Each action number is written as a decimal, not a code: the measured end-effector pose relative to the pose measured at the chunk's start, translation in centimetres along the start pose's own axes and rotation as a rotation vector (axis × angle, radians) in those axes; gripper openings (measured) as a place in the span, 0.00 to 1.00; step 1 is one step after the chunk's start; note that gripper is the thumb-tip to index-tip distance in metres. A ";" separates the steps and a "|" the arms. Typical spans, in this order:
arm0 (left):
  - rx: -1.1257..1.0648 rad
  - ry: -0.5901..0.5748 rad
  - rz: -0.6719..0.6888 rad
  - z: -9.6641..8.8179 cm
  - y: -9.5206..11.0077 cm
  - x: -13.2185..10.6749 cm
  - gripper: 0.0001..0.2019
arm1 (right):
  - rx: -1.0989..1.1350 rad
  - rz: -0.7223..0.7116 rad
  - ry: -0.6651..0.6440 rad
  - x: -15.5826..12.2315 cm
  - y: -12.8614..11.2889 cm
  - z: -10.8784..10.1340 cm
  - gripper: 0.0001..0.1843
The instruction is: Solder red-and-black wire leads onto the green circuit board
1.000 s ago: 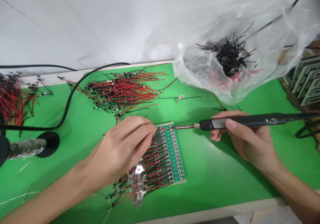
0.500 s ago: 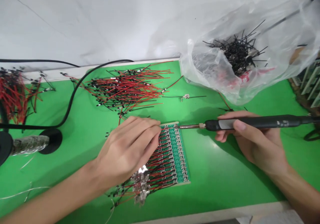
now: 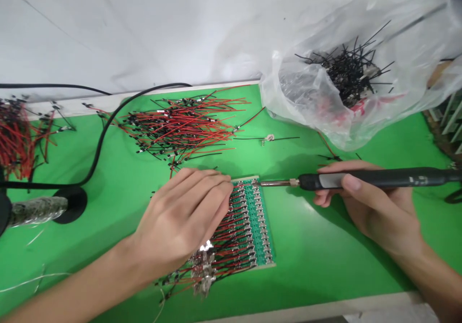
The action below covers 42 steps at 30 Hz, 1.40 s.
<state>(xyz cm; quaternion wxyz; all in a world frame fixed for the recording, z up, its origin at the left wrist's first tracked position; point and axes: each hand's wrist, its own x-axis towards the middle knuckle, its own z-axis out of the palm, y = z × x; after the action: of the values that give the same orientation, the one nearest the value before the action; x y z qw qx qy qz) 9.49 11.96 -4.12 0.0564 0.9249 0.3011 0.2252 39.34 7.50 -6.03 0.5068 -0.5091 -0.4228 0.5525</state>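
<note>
My right hand (image 3: pixel 368 207) is shut around the black handle of a soldering iron (image 3: pixel 361 181), whose metal tip reaches the top corner of a green circuit board strip (image 3: pixel 262 222). Many red and black wires (image 3: pixel 231 246) fan out from the board's left side, and clear tabs lie at their lower ends. My left hand (image 3: pixel 182 222) rests over the upper wires, fingertips at the board's top left. Its palm hides part of the wires, and I cannot tell whether it pinches one.
A green mat (image 3: pixel 317 260) covers the bench. Behind lie a pile of red and black wires (image 3: pixel 180 128) and a clear plastic bag (image 3: pixel 317 101) holding black wire pieces. A black cable (image 3: pixel 104 140) runs to a round-based stand (image 3: pixel 70 207), with another wire pile (image 3: pixel 16 142) at far left.
The whole view has drifted slightly, the scene sliding right in the picture. My hands, the iron and the board keep about the same positions relative to one another.
</note>
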 end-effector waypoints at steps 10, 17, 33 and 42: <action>0.003 0.014 -0.016 0.0 0.5 0.1 0.09 | -0.020 -0.034 -0.005 -0.3 0.2 0.0 0.10; 0.006 0.031 0.002 0.3 0.4 0.1 0.09 | -0.055 -0.053 0.008 -0.7 0.4 -0.2 0.11; 0.019 0.056 0.027 0.5 0.3 0.0 0.11 | -0.094 -0.041 0.049 -0.8 0.5 -0.1 0.10; 0.018 0.063 0.033 0.5 0.2 -0.1 0.12 | -0.088 -0.043 0.072 -0.8 0.5 0.0 0.09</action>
<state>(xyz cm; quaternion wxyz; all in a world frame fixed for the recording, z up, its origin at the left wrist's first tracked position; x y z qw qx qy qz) 9.78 11.71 -4.57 0.0346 0.9227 0.2893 0.2525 39.28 6.60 -6.44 0.5105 -0.5413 -0.4390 0.5036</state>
